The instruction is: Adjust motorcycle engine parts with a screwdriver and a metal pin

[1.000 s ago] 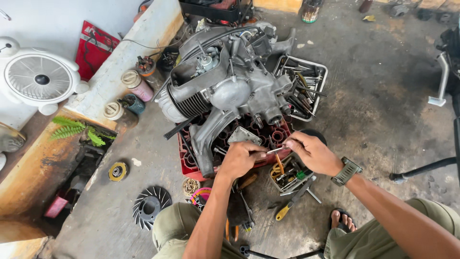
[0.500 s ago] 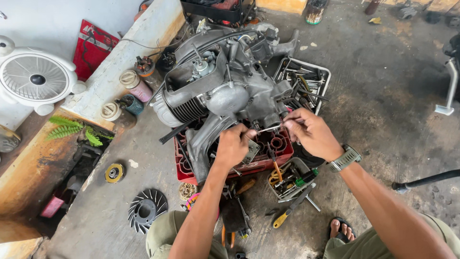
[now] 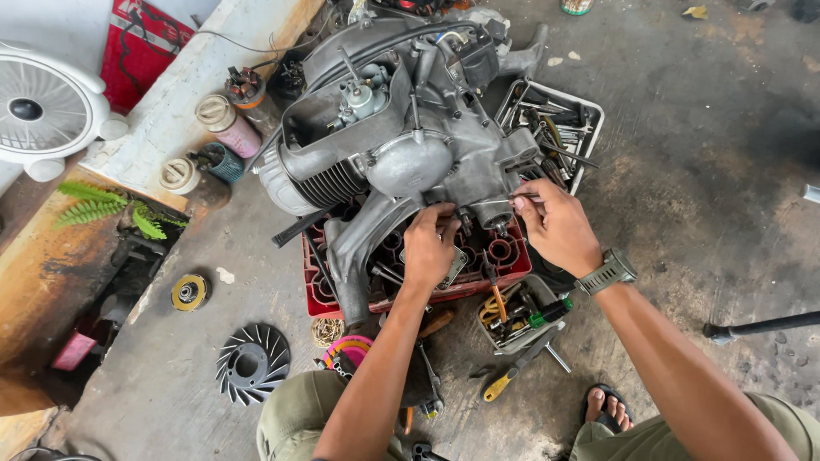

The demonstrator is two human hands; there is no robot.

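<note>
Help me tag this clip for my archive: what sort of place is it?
Probably a small repair workshop: a grey engine sits on a red crate on the stained concrete floor, with a tray of tools beside it.

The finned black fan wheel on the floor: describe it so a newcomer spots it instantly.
Start at the grey engine sitting on the red crate, then look down and left across the concrete floor. The fan wheel lies flat there, near the person's knee. It is a dark disc ringed with curved blades, far bigger than the small yellow disc above it.
</note>
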